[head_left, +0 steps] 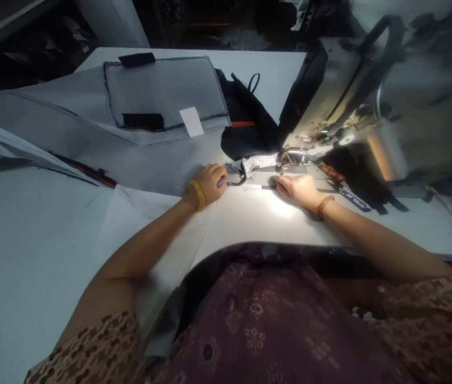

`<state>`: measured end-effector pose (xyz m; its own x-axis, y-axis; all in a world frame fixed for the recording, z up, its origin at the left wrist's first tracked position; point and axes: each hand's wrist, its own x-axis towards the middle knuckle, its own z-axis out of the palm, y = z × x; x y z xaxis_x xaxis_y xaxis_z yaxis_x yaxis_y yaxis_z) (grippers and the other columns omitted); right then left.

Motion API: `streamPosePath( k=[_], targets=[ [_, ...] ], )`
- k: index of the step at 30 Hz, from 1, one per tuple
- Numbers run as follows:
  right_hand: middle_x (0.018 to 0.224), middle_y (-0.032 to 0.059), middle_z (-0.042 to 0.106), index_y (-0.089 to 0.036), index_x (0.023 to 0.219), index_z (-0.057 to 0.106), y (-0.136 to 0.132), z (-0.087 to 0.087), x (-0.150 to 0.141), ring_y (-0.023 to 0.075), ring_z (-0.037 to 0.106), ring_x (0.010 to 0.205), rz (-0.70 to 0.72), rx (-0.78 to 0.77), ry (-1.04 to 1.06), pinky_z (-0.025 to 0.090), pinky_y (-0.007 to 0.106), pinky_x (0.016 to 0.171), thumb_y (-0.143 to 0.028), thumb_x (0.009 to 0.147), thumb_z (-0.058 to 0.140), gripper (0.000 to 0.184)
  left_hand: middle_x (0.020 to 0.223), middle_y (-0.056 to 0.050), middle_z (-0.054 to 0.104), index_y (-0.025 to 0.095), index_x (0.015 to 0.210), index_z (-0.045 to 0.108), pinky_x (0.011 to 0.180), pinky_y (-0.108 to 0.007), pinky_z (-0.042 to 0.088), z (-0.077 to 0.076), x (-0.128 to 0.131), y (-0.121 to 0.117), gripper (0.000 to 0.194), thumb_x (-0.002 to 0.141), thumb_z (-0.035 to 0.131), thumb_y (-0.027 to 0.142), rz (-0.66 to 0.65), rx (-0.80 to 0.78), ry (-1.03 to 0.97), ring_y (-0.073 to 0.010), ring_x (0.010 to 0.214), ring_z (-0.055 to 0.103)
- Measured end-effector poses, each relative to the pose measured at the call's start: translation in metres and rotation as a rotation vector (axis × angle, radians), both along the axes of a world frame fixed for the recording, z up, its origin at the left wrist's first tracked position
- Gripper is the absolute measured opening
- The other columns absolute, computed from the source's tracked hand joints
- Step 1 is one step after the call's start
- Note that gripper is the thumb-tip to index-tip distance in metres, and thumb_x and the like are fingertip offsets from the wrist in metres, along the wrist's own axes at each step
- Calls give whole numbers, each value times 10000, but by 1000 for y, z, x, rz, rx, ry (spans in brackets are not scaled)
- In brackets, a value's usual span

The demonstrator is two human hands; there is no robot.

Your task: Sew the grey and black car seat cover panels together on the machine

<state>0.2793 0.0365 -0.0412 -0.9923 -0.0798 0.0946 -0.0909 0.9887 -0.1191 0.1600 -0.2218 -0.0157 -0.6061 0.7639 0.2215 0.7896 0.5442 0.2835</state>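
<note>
My left hand (211,183) is closed on the edge of a grey fabric piece (146,160), pinching its dark-bound corner just left of the presser foot (290,157) of a sewing machine (373,101). My right hand (300,189) lies flat with fingers stretched out, pressing a thin dark strip (269,187) on the lit white table (250,213) in front of the needle. A yellow bangle sits on the left wrist, a brown one on the right.
A stack of grey panels (166,88) with black patches and a white label lies at the back. A black bag piece (245,122) with an orange stripe sits behind the needle. Blue-handled snips (352,198) rest to the right of my right hand.
</note>
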Motion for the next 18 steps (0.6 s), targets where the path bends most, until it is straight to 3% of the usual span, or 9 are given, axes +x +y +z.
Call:
streamPosePath(
  k=[2,4,6,8,10,13,16,18],
  targets=[
    [837,86,706,-155,1045,675,-27,6,-2,199,628,684,-16,-236,-38,379,265,582,-285,855,451,321,964,-63,582,173,928,572,877,-344,443,9,4,-16,177,796,549,291,-53,-48,-36,-216,932,524],
    [771,55,690,-158,978,665,-54,15,-3,180,629,665,-61,-598,-126,431,260,607,-270,833,487,254,1090,-78,578,160,1033,577,954,-377,415,21,-1,-18,304,830,535,382,-91,-125,-54,-233,1028,510],
    [697,22,653,-163,903,620,-76,25,-4,156,629,621,-156,-948,-202,460,243,583,-250,823,513,159,1283,-89,510,155,1167,542,1064,-443,319,31,-14,-11,378,874,472,384,-112,-254,-34,-263,1202,431],
    [697,8,629,-171,849,553,-87,32,-6,145,636,612,-287,-1186,-220,465,219,531,-223,801,560,72,1398,-91,423,158,1268,485,1122,-506,200,40,-29,3,441,898,425,392,-151,-404,-3,-281,1315,329],
    [723,9,620,-174,835,512,-91,38,-6,143,643,643,-397,-1317,-224,469,202,506,-190,773,607,115,1322,-107,499,145,1232,527,1113,-510,203,47,-42,20,497,888,420,489,-191,-568,12,-293,1273,387],
    [761,30,632,-161,832,516,-92,42,-7,151,650,722,-459,-1470,-351,519,224,579,-170,761,636,140,941,-102,648,109,956,660,1008,-428,347,58,-51,41,607,803,456,660,-122,-756,27,-269,1028,533],
    [833,68,654,-151,844,564,-96,44,-18,166,650,770,-394,-1653,-473,549,278,688,-316,822,613,174,759,-58,626,138,824,663,876,-366,416,72,-43,53,491,763,558,614,-50,-716,-1,-243,903,552],
    [828,73,653,-162,884,588,-99,46,-33,176,641,766,-310,-1786,-484,550,312,716,-511,882,484,364,710,-46,611,151,772,641,820,-360,419,78,-27,56,305,793,589,451,-58,-629,18,-243,837,574]
  ],
)
